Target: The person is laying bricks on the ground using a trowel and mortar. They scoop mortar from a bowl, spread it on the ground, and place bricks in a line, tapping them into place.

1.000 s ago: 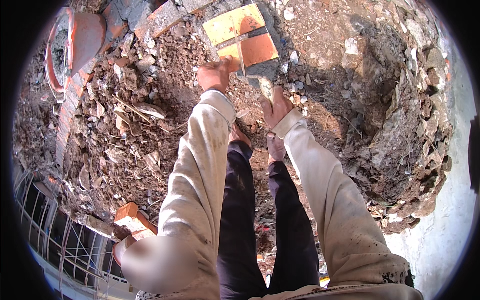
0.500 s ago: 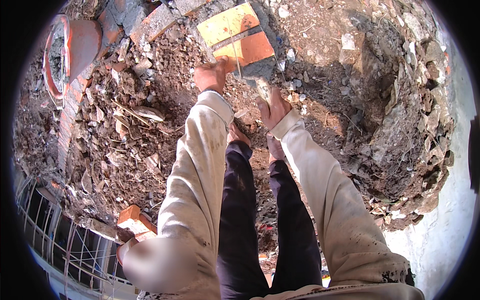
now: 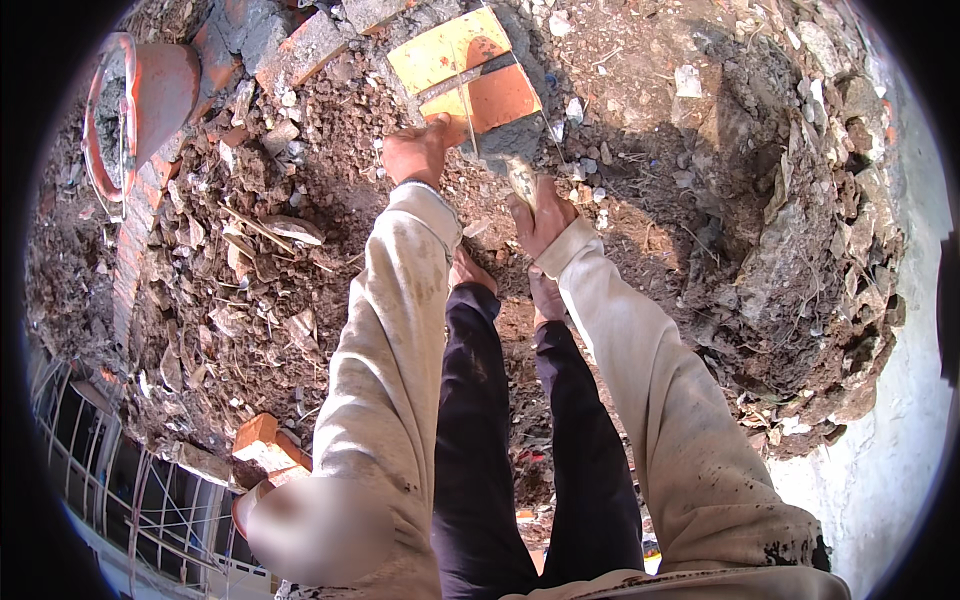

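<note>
Near brick (image 3: pixel 505 98), upper middle of frame, lies on mortar (image 3: pixel 522 137) beside far brick (image 3: pixel 432 58). Step looks like bedding brick; next move likely calls for holding brick steady while trowel (image 3: pixel 522 184) dresses mortar edge. Left hand (image 3: pixel 414 157): thumb on brick's left end; cannot tell whether other fingers grip. Right hand (image 3: pixel 543 215): fingers clamped round trowel. Versus second ago: bricks slightly further left in frame, trowel blade shows thinner.

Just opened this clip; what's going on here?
A person's left hand touches the nearer orange brick at its left end. The right hand holds a pale-handled tool beside the grey mortar. The nearer brick and the farther brick lie on the mortar, a narrow gap between them.
</note>
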`<action>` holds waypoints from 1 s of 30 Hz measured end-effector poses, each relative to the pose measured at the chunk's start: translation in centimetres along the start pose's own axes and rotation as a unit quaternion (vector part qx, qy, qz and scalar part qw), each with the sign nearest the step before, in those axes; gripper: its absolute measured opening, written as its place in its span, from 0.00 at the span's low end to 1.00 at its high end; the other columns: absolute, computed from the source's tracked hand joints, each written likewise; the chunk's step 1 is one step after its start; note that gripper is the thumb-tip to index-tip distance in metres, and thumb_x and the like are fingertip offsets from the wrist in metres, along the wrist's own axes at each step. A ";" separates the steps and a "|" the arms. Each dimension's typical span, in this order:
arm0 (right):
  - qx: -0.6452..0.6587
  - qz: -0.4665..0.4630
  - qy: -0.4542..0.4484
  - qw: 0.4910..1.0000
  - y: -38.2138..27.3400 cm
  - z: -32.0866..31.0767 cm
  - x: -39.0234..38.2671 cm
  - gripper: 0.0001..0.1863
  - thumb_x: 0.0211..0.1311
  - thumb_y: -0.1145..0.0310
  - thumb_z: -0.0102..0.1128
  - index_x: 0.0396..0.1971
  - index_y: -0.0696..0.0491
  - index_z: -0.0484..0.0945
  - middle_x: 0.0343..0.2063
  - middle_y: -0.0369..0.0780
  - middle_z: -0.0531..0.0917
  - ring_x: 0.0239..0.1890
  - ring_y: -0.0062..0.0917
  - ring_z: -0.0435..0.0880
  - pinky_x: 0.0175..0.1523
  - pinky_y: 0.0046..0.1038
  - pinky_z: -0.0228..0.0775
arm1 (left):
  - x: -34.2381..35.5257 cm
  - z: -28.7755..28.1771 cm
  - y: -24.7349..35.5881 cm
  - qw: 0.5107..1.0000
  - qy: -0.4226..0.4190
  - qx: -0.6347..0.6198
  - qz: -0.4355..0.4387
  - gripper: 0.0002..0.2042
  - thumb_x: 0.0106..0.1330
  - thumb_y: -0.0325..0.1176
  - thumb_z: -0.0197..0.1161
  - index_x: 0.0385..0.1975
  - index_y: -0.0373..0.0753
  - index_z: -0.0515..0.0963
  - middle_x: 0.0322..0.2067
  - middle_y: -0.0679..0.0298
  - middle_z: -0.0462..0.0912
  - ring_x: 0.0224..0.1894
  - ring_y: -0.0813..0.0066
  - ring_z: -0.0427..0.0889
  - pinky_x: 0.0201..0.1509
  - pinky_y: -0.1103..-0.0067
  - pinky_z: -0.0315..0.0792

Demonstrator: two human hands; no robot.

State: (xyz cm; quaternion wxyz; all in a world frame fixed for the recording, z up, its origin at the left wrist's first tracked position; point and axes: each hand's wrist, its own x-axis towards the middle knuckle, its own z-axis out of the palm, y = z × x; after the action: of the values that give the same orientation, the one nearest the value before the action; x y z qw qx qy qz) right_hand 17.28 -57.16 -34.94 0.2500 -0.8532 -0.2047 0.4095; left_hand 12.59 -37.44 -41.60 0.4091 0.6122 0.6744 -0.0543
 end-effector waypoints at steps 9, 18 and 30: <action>-0.018 0.032 -0.026 0.999 0.1 0.3 0.3 0.23 0.63 0.54 0.49 0.45 0.59 0.61 0.31 0.60 0.78 0.36 0.59 0.76 0.38 0.52 0.69 | 0.7 0.4 -0.6 1.000 -0.002 -0.010 0.008 0.16 0.48 0.39 0.74 0.19 0.29 0.79 0.18 0.59 0.81 0.18 0.77 0.79 0.24 0.81 0.75; -0.001 -0.023 0.035 0.999 0.2 0.5 0.1 0.21 0.61 0.55 0.49 0.42 0.59 0.61 0.29 0.59 0.79 0.32 0.57 0.78 0.35 0.50 0.71 | 0.6 0.2 -0.5 1.000 0.001 0.021 0.010 0.18 0.49 0.41 0.73 0.19 0.29 0.79 0.18 0.59 0.81 0.19 0.77 0.79 0.26 0.81 0.76; 0.054 -0.034 -0.012 0.998 1.7 -1.6 -6.1 0.20 0.61 0.56 0.53 0.43 0.56 0.65 0.30 0.55 0.79 0.34 0.57 0.77 0.35 0.47 0.70 | -3.2 -1.0 -1.8 0.998 0.026 -0.050 0.039 0.24 0.53 0.45 0.70 0.41 0.29 0.79 0.28 0.55 0.84 0.31 0.69 0.83 0.38 0.77 0.76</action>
State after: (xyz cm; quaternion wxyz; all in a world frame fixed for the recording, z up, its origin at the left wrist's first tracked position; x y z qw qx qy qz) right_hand 15.31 -62.26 -31.42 0.3074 -0.8260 -0.2142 0.4210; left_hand 10.28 -39.78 -39.69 0.4235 0.6181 0.6622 0.0119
